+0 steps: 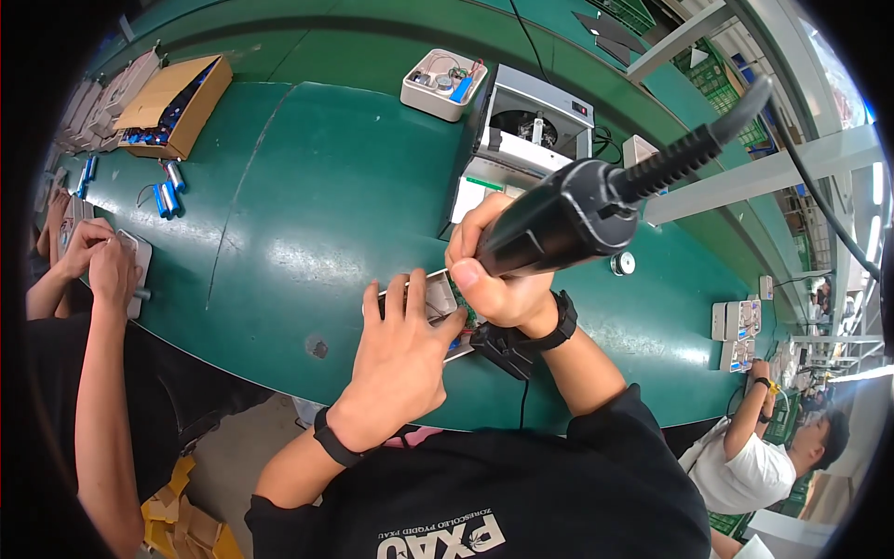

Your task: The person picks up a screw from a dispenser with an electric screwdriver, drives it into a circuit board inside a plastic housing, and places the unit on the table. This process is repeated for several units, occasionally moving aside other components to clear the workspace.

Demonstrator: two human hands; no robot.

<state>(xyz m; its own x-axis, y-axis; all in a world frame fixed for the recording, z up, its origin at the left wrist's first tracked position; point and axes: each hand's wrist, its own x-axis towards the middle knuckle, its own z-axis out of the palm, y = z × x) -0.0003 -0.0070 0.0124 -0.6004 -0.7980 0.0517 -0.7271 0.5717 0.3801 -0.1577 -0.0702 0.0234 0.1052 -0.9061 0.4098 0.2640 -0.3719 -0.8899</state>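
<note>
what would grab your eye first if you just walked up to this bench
First the bulky black powered screwdriver with its coiled cord, gripped in the right hand at the picture's centre, its tip hidden behind the hand. Just below it, the left hand presses down on a small grey plastic casing lying on the glossy green workbench. At the far left edge, an open brown cardboard box of blue cylindrical cells stands out.

Ahead of my hands I see open green bench (317,196). Obstacles: grey machine (526,135) close ahead on the right, parts tray (443,84) beyond, cardboard box (177,104) far left, neighbour's arms (98,307) at left edge.
</note>
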